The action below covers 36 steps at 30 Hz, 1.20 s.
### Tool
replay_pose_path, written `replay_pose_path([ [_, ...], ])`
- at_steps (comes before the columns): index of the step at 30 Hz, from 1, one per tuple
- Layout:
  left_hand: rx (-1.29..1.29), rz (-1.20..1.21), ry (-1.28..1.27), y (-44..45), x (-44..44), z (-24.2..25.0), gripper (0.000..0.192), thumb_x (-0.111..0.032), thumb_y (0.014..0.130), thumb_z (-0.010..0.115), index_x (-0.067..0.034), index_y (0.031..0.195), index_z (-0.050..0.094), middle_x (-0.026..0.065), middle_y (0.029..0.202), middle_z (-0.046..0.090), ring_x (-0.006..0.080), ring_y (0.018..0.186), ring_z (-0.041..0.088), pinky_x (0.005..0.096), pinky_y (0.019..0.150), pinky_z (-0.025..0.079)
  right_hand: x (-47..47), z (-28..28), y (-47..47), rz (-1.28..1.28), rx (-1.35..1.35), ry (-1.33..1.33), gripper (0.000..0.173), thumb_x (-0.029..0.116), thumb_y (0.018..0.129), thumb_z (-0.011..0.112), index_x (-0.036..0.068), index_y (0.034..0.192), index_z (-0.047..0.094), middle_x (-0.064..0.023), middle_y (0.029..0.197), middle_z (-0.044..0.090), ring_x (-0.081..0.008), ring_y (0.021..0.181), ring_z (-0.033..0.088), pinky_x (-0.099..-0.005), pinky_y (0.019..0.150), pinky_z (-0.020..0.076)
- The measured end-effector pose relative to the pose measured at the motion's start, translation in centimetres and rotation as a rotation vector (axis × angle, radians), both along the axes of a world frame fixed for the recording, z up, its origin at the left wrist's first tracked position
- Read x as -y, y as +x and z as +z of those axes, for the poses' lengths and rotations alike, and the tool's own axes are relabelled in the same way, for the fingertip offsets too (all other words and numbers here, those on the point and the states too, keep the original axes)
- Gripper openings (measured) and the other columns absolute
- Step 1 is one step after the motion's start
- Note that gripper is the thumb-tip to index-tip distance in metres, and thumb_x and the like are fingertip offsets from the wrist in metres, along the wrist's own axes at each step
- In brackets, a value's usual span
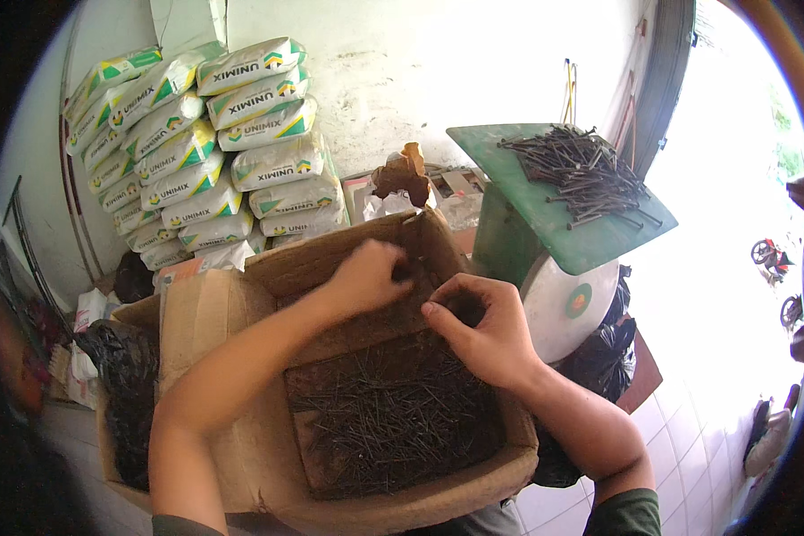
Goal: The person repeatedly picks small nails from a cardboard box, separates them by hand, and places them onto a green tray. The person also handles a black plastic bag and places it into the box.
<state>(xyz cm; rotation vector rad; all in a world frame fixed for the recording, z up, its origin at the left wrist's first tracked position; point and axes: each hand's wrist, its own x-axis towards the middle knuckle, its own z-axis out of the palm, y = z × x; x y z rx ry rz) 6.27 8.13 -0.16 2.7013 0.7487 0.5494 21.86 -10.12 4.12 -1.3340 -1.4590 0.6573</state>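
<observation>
Both of my hands are over a deep cardboard box (402, 512) with thin dark nails (388, 415) strewn across its bottom. Near the box's far wall is my left hand (372, 275), blurred, its fingers curled; whether it holds anything cannot be seen. My right hand (486, 328) hovers by the box's right side, thumb and index fingertips brought close together. Nothing shows clearly between those fingertips. Beyond it stands a green dial scale (509, 234) with a white round face (553, 321). A heap of long, thicker nails (579, 171) lies on the scale's tilted-looking green pan (576, 248).
Stacked Unimix sacks (194, 161) rise against the wall at the far left. Black plastic bags lie in the left box section (130, 402) and below the scale (606, 355). Torn brown paper (402, 177) sticks up behind the box. Motorcycles (770, 258) stand outside, at right.
</observation>
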Motion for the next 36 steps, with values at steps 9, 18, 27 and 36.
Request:
replay_pose_path([
  [9,-0.144,0.012,-0.209,-0.7,-1.0,-4.7,0.038,-0.014,0.075,0.083,0.001,0.109,0.075,0.0273,0.105,0.074,0.0439,0.106,0.071,0.0480,0.090,0.057,0.1,0.3,-0.2,0.020,-0.040,-0.070,0.020,0.015,0.092,0.073,-0.005,0.093,0.073,-0.0133,0.083,0.076,-0.0127,0.082,0.068,-0.0334,0.080,0.0552],
  [18,0.398,-0.091,-0.792,-0.8,-2.3,14.6,0.017,-0.007,0.088,0.080,-0.005,0.104,0.074,0.0060,0.094,0.075,0.0136,0.088,0.071,0.0286,0.078,0.058,-0.1,-0.3,0.1,0.030,-0.017,-0.032,0.024,0.019,0.091,0.074,-0.004,0.095,0.074,-0.0189,0.087,0.076,-0.0214,0.083,0.075,-0.0366,0.079,0.0564],
  [27,0.325,0.007,-0.671,10.0,1.6,19.6,0.031,-0.014,0.088,0.085,0.009,0.104,0.070,0.0125,0.097,0.074,0.0183,0.083,0.074,0.0291,0.074,0.064,0.3,0.2,0.2,0.048,0.007,-0.033,0.025,0.020,0.091,0.074,-0.004,0.095,0.074,-0.0216,0.084,0.075,-0.0241,0.077,0.074,-0.0380,0.075,0.0561],
  [36,0.464,-0.096,-0.766,6.1,0.6,17.0,0.023,-0.013,0.092,0.080,0.006,0.101,0.072,0.0115,0.086,0.075,0.0152,0.070,0.073,0.0253,0.060,0.058,0.1,0.1,0.2,0.056,0.061,0.049,0.023,0.018,0.090,0.074,-0.004,0.094,0.074,-0.0206,0.080,0.073,-0.0233,0.073,0.073,-0.0372,0.071,0.0559],
])
